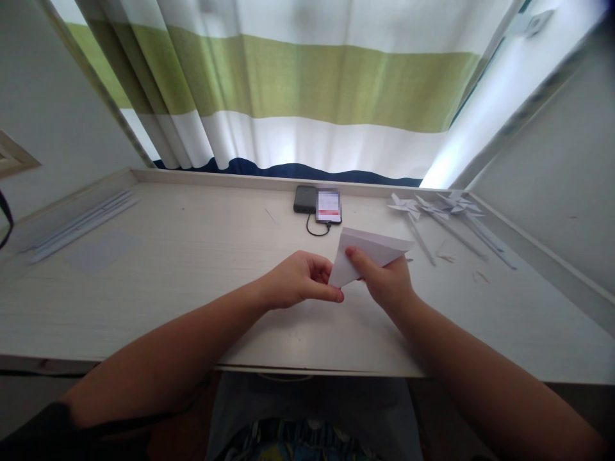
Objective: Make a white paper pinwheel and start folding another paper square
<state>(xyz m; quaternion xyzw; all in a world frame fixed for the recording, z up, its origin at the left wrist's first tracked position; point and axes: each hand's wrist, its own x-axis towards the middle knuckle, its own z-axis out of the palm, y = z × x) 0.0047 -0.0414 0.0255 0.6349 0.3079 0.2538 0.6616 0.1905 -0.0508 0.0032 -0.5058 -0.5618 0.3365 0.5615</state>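
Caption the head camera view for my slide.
Left hand and right hand pinch a folded white paper above the desk, paper pinwheels at right.

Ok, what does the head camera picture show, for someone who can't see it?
The left hand and right hand pinch a folded white paper triangle over a pale wooden desk. White paper pinwheels lie at the right.

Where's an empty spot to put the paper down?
Bare desk lies between the flat sheet and the left hand, and along the front edge right of the right hand. Both hold the folded paper. It is crowded by the pinwheels and near the phone.
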